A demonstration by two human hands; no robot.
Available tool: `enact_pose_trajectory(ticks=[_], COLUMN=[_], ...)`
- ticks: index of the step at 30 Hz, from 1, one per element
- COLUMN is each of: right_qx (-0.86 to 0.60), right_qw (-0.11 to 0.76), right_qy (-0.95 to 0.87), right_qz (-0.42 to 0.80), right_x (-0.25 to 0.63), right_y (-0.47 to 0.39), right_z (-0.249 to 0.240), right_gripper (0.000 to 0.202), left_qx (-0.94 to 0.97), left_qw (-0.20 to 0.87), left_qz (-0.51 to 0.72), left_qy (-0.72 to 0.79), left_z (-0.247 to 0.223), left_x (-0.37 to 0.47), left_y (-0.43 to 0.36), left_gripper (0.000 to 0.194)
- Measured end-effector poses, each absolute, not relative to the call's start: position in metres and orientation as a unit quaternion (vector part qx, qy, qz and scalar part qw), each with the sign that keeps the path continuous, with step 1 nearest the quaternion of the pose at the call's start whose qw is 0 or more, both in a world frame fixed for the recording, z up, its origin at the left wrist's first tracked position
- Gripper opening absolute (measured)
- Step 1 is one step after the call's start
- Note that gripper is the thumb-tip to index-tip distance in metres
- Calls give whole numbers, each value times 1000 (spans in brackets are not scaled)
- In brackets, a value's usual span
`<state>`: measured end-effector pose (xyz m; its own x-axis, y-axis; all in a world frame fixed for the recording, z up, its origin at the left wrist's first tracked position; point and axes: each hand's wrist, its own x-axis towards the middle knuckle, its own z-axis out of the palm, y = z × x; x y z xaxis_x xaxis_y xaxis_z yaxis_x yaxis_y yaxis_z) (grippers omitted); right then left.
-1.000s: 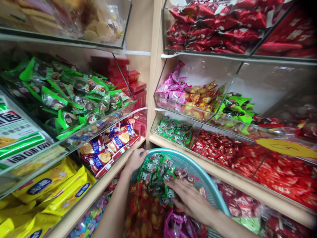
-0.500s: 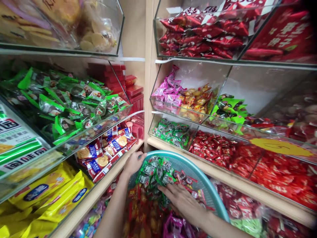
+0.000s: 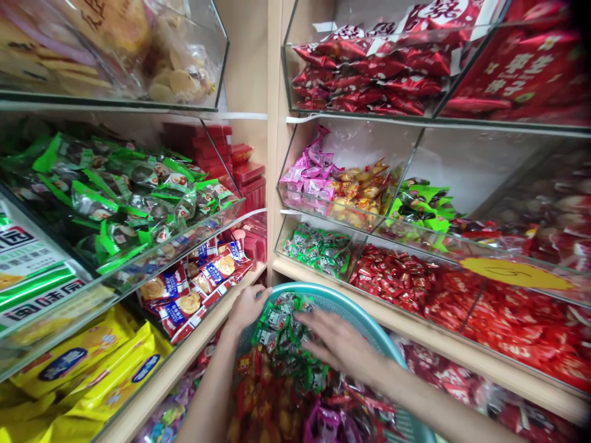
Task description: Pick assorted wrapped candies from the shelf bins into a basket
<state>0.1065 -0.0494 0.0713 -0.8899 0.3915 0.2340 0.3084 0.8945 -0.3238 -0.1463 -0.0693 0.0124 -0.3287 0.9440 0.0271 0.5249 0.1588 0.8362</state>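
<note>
A teal plastic basket [image 3: 341, 298] holds wrapped candies: green ones [image 3: 281, 326] at the back, orange-brown ones [image 3: 268, 394] at the front left, and purple ones [image 3: 330, 424] near the bottom edge. My left hand [image 3: 249, 306] is closed on the basket's rim at its back left. Over the green candies, my right hand [image 3: 339, 341] is spread with its fingers apart and blurred by motion. Nothing shows in its grasp. Red-wrapped candies lie partly under my right forearm.
Clear shelf bins surround the basket. Green-wrapped snacks [image 3: 133, 184] and yellow packets [image 3: 92, 369] are at left. At right are red candies [image 3: 392, 274], a green candy bin [image 3: 316, 249] and a yellow price tag [image 3: 517, 273]. A wooden shelf edge [image 3: 462, 338] runs behind the basket.
My right hand has lifted slightly and moved a little right, uncovering more green candies. Red-wrapped candies at the basket's right have shifted toward the front. My left hand keeps its place on the rim.
</note>
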Motion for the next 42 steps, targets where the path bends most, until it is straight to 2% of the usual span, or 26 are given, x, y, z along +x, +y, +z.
enact_pose_trajectory(ticks=[4,6,10,13,20,30,38,42], right_qx=[-276,-355,-480,-519,-536,-549,-551,-539], right_qw=[247,219,134,127,124,173,239,318], right_qy=[-921,-904,-863,-839,-823,-797,-775,-754], right_qz=[122,94,79,105,141,182,196,198], right_x=[70,48,13,3,4,5,12,17], right_y=[24,59,95,98,105,112,110,106], right_z=[102,105,89,74,64,59,63,64], right_gripper=[36,33,42,42,44,31,34,34], left_qx=[523,529,539,540,538,525,520,521], left_qw=[257,250,234,232,254,239,241,242], left_qz=[397,390,367,357,366,376,381,380], left_qy=[709,711,721,726,716,725,726,725], left_z=[15,16,15,15,17,21,21,22], left_x=[-145,-145,-147,-148,-143,-139,-139,-139], left_y=[-71,-71,-71,-71,-69,-72,-70,-70], left_gripper=[42,43,44,45,46,40,39,40])
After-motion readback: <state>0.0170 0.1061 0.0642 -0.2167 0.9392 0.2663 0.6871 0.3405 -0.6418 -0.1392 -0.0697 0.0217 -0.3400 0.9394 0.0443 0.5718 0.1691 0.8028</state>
